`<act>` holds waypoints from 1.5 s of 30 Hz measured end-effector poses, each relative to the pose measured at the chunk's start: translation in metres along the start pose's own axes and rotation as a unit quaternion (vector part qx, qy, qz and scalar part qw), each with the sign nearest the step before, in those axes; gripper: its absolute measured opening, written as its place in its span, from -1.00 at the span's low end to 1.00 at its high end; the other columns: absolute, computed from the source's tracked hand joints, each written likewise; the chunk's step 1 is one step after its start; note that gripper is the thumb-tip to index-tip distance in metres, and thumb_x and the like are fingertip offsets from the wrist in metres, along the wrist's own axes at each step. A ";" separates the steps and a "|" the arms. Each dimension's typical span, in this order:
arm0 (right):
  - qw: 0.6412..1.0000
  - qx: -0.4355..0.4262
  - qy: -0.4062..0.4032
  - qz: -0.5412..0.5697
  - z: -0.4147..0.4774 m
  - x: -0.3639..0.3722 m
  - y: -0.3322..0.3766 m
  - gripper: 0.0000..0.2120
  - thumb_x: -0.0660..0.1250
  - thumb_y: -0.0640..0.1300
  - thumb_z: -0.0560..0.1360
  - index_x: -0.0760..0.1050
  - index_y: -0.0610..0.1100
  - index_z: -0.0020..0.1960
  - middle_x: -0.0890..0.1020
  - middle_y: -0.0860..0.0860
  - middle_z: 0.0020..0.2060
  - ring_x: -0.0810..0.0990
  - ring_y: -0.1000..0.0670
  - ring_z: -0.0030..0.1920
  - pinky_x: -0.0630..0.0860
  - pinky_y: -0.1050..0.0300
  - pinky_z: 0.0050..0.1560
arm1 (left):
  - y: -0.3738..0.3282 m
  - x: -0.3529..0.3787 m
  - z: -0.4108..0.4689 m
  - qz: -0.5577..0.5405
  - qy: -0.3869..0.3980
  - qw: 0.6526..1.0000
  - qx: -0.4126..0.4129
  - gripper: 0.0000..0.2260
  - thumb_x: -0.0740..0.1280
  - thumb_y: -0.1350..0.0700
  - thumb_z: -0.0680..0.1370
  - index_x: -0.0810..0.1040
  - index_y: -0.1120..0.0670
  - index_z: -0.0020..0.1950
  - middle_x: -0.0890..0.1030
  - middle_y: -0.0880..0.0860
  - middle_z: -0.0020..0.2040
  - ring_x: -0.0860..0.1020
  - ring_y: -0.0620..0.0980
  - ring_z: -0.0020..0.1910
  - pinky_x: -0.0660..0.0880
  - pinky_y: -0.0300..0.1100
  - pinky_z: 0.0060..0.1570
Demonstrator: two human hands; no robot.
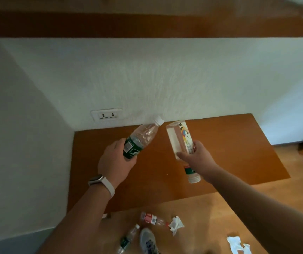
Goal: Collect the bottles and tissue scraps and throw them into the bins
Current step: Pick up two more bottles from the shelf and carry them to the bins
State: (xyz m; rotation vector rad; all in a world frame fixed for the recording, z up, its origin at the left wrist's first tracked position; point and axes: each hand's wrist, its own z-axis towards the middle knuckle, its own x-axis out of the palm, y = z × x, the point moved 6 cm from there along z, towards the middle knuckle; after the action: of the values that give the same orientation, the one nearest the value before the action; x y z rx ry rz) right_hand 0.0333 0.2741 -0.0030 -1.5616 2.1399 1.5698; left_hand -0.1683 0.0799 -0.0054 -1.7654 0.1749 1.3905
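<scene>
The green bottle is gripped in the left hand, the printed bottle in the right hand; firm grips are probably needed until binned.

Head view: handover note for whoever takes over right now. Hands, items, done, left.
Hands: left hand grips a green-label bottle, cap toward the wall; right hand grips a colour-label bottle, cap toward the person. Both bottles are held above the table.
Floor: red-label bottle, second green bottle, tissue scrap beside the red one, second scrap further right.
Done: two bottles in hand.
Left: bin them, then collect the floor items. No bin in view.
</scene>
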 end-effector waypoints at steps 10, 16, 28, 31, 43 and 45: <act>0.995 -0.033 -0.027 0.086 -0.052 -0.103 -0.045 -0.40 0.46 0.00 0.43 0.27 -0.03 0.37 0.54 0.02 0.10 0.59 -0.01 0.02 0.58 0.16 -0.24 | -0.128 0.027 -0.036 -0.106 0.037 0.992 0.050 -0.59 0.44 -0.15 0.42 0.45 -0.13 0.22 0.57 -0.19 -0.01 0.55 -0.23 -0.08 0.57 -0.21 -0.16; 0.990 -0.035 -0.050 0.128 -0.083 -0.178 -0.110 -0.41 0.47 0.00 0.43 0.28 0.01 0.35 0.52 0.10 0.06 0.56 0.02 0.05 0.60 0.13 -0.19 | -0.231 0.054 -0.076 -0.162 0.083 0.981 0.066 -0.65 0.47 -0.11 0.42 0.42 -0.23 0.14 0.56 -0.24 -0.02 0.54 -0.26 -0.06 0.52 -0.27 -0.16; 0.961 -0.038 -0.122 0.245 -0.145 -0.339 -0.257 -0.42 0.49 0.02 0.41 0.31 0.04 0.33 0.55 0.09 0.09 0.58 0.01 0.07 0.61 -0.10 0.05 | -0.440 0.150 -0.151 -0.313 0.196 0.927 0.064 -0.57 0.48 0.07 0.47 0.41 -0.11 0.27 0.58 -0.20 0.09 0.56 -0.31 0.00 0.50 -0.37 -0.17; 0.952 -0.043 -0.149 0.263 -0.164 -0.376 -0.293 -0.43 0.48 0.03 0.41 0.31 0.03 0.33 0.56 0.08 0.09 0.59 0.05 0.07 0.60 0.03 0.01 | -0.484 0.177 -0.168 -0.318 0.214 0.920 0.081 -0.57 0.48 0.07 0.47 0.41 -0.11 0.27 0.58 -0.17 0.11 0.56 -0.26 0.04 0.51 -0.32 -0.10; 0.903 0.004 -0.275 0.331 -0.232 -0.478 -0.407 -0.43 0.50 0.04 0.39 0.35 0.02 0.32 0.61 0.04 0.05 0.63 0.06 -0.01 0.59 0.11 -0.07 | -0.635 0.259 -0.217 -0.306 0.329 0.874 0.184 -0.60 0.46 0.05 0.48 0.42 -0.14 0.25 0.60 -0.14 0.11 0.61 -0.21 -0.01 0.57 -0.27 -0.16; 0.894 0.016 -0.301 0.333 -0.241 -0.488 -0.420 -0.42 0.50 0.04 0.39 0.33 0.03 0.32 0.60 0.07 0.04 0.63 0.08 -0.02 0.58 0.16 -0.11 | -0.653 0.272 -0.217 -0.300 0.345 0.867 0.197 -0.61 0.46 0.03 0.48 0.43 -0.16 0.25 0.60 -0.15 0.12 0.61 -0.19 0.01 0.57 -0.24 -0.13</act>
State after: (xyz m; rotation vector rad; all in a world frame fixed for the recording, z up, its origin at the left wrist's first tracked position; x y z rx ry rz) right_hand 0.6929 0.4377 0.1010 -0.2038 2.3639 1.8213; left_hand 0.4675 0.4398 0.1119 -1.6827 0.2421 0.2194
